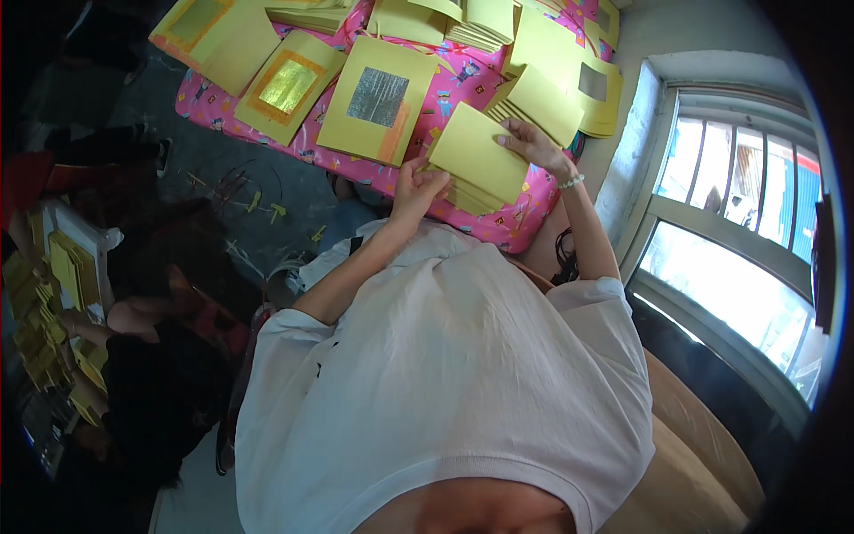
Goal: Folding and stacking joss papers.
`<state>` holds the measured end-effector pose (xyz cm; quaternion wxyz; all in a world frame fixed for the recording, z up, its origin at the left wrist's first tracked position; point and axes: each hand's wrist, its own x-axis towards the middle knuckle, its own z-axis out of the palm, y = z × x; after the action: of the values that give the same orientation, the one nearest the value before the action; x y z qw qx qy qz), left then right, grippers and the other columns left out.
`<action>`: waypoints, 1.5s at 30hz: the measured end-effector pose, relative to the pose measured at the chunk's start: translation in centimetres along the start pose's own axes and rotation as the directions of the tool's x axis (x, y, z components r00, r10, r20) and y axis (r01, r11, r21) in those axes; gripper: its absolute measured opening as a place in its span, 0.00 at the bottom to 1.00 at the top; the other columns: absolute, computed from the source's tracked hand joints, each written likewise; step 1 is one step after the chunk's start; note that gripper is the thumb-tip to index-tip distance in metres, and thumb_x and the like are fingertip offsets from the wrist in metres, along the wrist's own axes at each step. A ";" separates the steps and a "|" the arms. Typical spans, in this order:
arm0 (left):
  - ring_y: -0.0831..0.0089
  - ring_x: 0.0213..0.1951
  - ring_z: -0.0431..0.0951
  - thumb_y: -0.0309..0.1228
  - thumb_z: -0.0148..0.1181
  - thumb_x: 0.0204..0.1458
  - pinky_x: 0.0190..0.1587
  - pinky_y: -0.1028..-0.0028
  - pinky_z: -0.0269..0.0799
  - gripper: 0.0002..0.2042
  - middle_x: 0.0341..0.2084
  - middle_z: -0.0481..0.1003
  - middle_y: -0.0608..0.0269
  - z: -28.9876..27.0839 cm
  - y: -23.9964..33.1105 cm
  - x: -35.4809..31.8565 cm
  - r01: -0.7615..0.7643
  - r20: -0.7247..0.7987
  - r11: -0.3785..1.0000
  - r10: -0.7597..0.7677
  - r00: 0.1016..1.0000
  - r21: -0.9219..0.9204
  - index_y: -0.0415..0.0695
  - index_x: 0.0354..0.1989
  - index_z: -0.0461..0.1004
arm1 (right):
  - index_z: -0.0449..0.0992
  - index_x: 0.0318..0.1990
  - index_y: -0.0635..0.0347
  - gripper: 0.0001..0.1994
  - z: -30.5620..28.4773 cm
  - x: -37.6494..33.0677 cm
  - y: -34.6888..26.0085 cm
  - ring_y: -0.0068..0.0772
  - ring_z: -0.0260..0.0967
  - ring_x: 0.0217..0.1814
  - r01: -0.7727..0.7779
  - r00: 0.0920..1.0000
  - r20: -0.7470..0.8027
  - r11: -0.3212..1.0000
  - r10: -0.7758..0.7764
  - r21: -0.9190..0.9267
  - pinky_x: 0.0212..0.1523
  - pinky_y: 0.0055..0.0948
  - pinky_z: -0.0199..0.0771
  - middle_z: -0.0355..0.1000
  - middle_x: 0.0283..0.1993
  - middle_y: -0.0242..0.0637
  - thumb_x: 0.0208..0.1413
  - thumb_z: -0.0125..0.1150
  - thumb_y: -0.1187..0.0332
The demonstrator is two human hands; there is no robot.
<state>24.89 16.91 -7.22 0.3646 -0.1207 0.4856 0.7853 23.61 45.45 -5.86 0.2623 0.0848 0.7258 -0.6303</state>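
The left hand (416, 192) and the right hand (534, 148) are both partly closed on a rectangular bundle of pale yellow paper (479, 153) in the upper middle of the frame, just right of centre. The left hand, fingers bent and thumb pointing right, grips the bundle's left edge near its lower corner; the right hand, with a bracelet of pale round beads (571, 182) at its wrist, holds the upper right part, its thumb lying over the top face, and how its other fingers sit underneath cannot be told. Layers of yellow paper fan out below the bundle's lower edge, over a bright pink cloth with small cartoon figures (525, 227). The handling of this bundle looks partway through, since neither hand has let go and its lower layers lie unevenly. To its left, a flat yellow sheet with a silver foil square and an orange patch (336, 133) and a yellow sheet with a gold foil square framed in orange (253, 105) lie untouched, seemingly finished with foil, while the bundle's upper face shows none. More folded yellow paper stacks (480, 34) lie along the top of the frame; how many remain to be handled cannot be judged
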 end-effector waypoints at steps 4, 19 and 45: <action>0.74 0.38 0.78 0.29 0.62 0.53 0.40 0.75 0.76 0.20 0.37 0.75 0.62 -1.0 -2.1 0.3 0.068 -0.044 0.997 -0.067 0.997 0.023 0.42 0.50 0.61 | 0.70 0.43 0.59 0.11 1.1 -0.1 2.0 0.12 0.66 0.32 -0.008 1.000 -0.016 1.000 0.008 0.020 0.33 0.16 0.68 0.71 0.32 0.24 0.61 0.58 0.63; 0.77 0.30 0.78 0.35 0.60 0.55 0.31 0.78 0.74 0.09 0.30 0.77 0.66 -2.2 -5.3 2.6 0.100 -0.253 0.989 -0.068 0.965 0.114 0.44 0.37 0.70 | 0.71 0.44 0.59 0.17 6.9 -0.6 1.7 0.43 0.68 0.46 -0.086 0.789 -0.325 0.430 -0.521 -0.899 0.44 0.39 0.70 0.68 0.43 0.43 0.48 0.65 0.63; 0.73 0.38 0.77 0.30 0.50 0.58 0.39 0.71 0.73 0.09 0.38 0.76 0.65 -4.2 -4.3 2.1 0.295 -0.123 0.953 -0.301 0.945 -0.066 0.48 0.46 0.69 | 0.62 0.41 0.62 0.30 13.3 -2.3 -0.7 0.47 0.68 0.43 -0.059 0.970 -0.126 0.304 -0.207 -0.951 0.35 0.39 0.78 0.63 0.40 0.46 0.31 0.73 0.59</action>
<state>25.68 15.39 -13.35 0.4434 -0.2529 0.4662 0.7226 28.92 33.03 -5.01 0.1486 -0.0489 0.9845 -0.0795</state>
